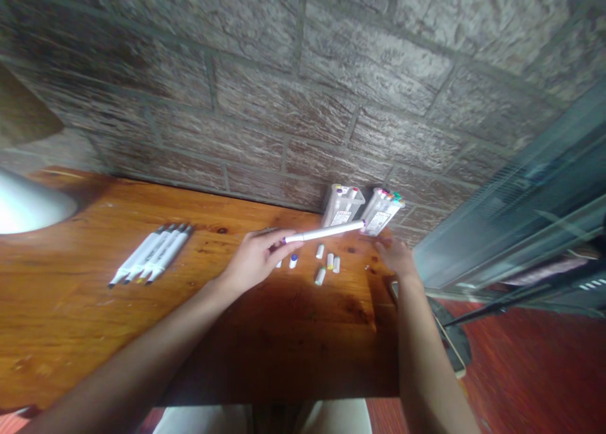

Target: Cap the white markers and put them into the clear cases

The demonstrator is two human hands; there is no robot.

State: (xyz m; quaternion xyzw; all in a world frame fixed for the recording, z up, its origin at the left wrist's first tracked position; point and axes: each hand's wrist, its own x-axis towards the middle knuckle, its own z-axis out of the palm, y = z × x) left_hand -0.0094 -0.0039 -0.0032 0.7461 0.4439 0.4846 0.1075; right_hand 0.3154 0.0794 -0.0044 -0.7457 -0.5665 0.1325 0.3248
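Observation:
A white marker (326, 231) with purple ends is pinched at its left end between the thumb and fingers of my left hand (260, 257). It is held above the table, its right end in front of the right-hand pen box. My right hand (396, 257) is low beside that box, near the table's right edge; its fingers look loosely apart and blurred, with nothing visible in them. Several short white marker caps lie under and right of the left hand, among them a blue-topped cap (293, 261), a yellow-banded cap (330, 261) and a green-banded cap (320, 276).
Two clear plastic boxes, the left box (341, 208) and the right box (382, 213), hold coloured markers against the stone wall (237, 105). Several white markers (151, 254) lie side by side on the wooden table (203, 339). A white lamp-like object (28, 203) stands far left.

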